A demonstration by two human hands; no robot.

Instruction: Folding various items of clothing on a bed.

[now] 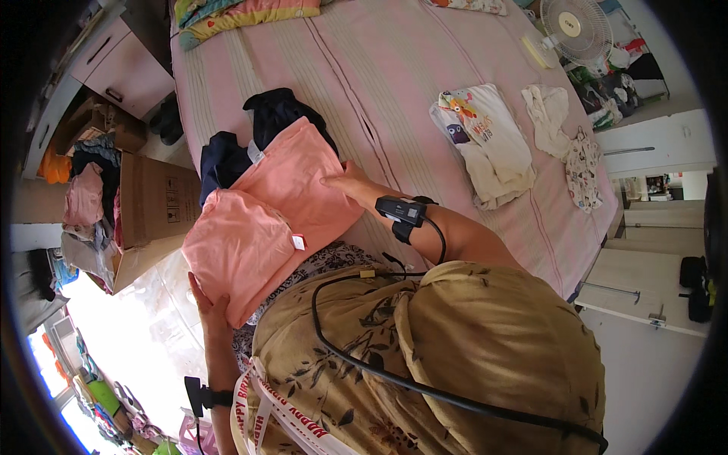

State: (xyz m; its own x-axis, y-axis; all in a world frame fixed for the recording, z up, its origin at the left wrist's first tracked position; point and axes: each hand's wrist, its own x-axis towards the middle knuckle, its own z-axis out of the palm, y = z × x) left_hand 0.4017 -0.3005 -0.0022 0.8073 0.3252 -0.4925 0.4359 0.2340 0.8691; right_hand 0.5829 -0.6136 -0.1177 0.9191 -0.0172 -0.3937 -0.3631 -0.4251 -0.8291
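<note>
A salmon-pink garment [296, 176] with small white tags is spread over the edge of the bed, one part folded over the other. My left hand [210, 301] grips its lower left edge, with the thumb on top of the cloth. At the opposite edge, my right hand [344, 179] pinches the fabric between thumb and fingers. Dark navy clothing [287, 116] lies partly beneath the pink garment. To the right on the bed is a folded white and cream printed garment [486, 145], and beyond it a small cream garment [549, 116] touches a patterned one [583, 170].
An open cardboard box [156, 199] holding clothes stands left of the bed, by a drawer cabinet [122, 71]. The bed bears a pink striped sheet [392, 74]. A quilt [250, 14] lies at its far end and a white fan [574, 28] at far right. Black cables [421, 387] cross my clothing.
</note>
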